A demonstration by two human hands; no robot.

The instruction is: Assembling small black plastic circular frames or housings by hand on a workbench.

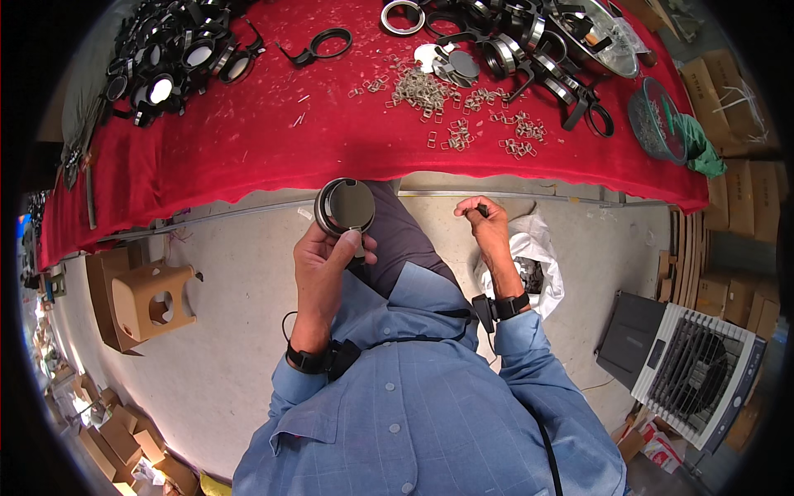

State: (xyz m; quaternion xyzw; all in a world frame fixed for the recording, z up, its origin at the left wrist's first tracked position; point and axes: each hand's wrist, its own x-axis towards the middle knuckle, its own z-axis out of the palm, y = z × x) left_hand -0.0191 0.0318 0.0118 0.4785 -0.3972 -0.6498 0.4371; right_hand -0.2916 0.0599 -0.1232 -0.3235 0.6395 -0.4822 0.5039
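My left hand (326, 263) is closed around a round black-and-silver part (346, 206), its thumb pressing near the lower rim. A dark, glossy disc fills most of its face, and a short handle-like piece runs down under the fingers. Apart from it, to the right, my right hand (490, 231) has its fingers curled together on a small black piece, mostly hidden by the fingers. Both hands are just in front of the table's near edge, above my lap.
On the red-covered table (248, 157) lie small metal clips (423, 89), piles of black rings with handles (178, 58), one loose handled ring (331, 43) and a green basket (653, 124). A white sack (529, 244) stands right of my legs; an air cooler (699, 372) stands farther right.
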